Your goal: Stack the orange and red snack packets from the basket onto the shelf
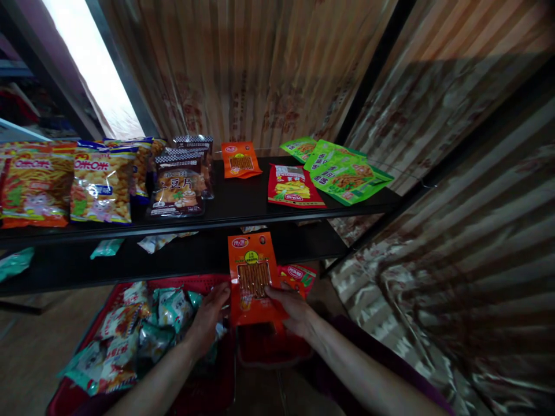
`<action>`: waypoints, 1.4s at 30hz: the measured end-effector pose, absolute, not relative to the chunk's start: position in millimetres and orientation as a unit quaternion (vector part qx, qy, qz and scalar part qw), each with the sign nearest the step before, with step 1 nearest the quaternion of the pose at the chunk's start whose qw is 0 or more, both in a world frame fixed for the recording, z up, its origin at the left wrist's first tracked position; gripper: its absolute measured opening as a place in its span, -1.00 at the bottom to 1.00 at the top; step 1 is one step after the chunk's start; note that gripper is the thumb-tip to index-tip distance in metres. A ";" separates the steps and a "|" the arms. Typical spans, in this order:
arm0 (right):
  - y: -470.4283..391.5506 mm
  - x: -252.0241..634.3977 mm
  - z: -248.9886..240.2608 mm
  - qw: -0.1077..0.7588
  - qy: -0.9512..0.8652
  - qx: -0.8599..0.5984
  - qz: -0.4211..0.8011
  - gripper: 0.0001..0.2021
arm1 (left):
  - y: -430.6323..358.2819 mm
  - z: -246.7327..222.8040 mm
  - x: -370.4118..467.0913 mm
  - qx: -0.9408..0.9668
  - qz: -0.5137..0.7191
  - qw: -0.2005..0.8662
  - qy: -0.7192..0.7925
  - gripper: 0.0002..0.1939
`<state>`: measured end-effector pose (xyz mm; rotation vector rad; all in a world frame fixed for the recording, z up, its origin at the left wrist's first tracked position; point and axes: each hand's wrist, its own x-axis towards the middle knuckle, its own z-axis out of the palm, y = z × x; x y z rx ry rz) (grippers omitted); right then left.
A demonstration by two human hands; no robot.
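Observation:
An orange snack packet point(252, 254) with a clear window showing brown sticks is held upright in front of the lower shelf. My right hand point(292, 306) grips its lower right side, thumb on the front and the other fingers behind. Beside the packet's left edge is my left hand point(208, 320), its fingers stretched forward; whether they touch the packet I cannot tell. Below it stands a small red basket point(275, 361). Partly hidden behind my right hand is a red packet point(299, 274).
A large red basket point(229, 370) at left holds several white and teal snack bags point(119, 352). On the black upper shelf point(243, 202) are puffed snack bags point(102, 185), brown packets point(180, 188), an orange packet point(240, 160), a red packet point(292, 188) and green packets point(349, 176). Curtains point(269, 69) hang behind.

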<state>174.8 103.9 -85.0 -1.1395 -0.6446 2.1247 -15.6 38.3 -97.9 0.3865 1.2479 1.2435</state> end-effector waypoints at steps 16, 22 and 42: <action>98.9 171.3 -75.6 0.285 -0.281 -0.364 0.841 -0.70 | 28.0 -90.9 -13.2 0.172 0.531 0.657 0.507 -0.64; 103.0 173.2 -78.8 0.263 -0.302 -0.331 0.854 -0.50 | 35.0 -88.2 -11.2 0.128 0.575 0.622 0.516 -0.56; 101.0 173.8 -77.9 0.307 -0.303 -0.320 0.844 -0.37 | 40.0 -85.4 -8.2 0.173 0.570 0.644 0.480 -0.53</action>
